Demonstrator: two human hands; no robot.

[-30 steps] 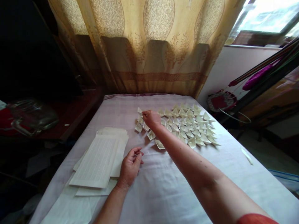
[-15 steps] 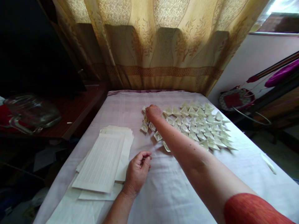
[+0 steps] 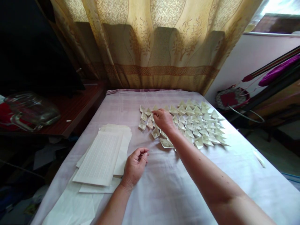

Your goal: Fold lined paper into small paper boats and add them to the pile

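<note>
Many small folded paper boats [image 3: 189, 126] in pale cream paper stand in rows on the cloth-covered table. My right hand [image 3: 163, 119] reaches over their left part, its index finger stretched out at the tips of the boats there; I see nothing held in it. A larger boat [image 3: 166, 143] sits at the near edge of the group, left of my right forearm. My left hand [image 3: 136, 164] rests on the cloth, fingers loosely curled and a gap between thumb and index finger, holding nothing visible. Beside it lies a stack of lined paper sheets [image 3: 99, 156].
A thin white object [image 3: 259, 158] lies at the table's right side. On a dark red side table at left stands a clear glass jar [image 3: 32, 107]. A gold curtain [image 3: 152, 47] hangs behind the table. A round patterned bag [image 3: 232, 98] is at right.
My right hand has moved right along the boats from the far left ones, uncovering those, and its index finger now stretches out. My left hand keeps its place beside the sheets.
</note>
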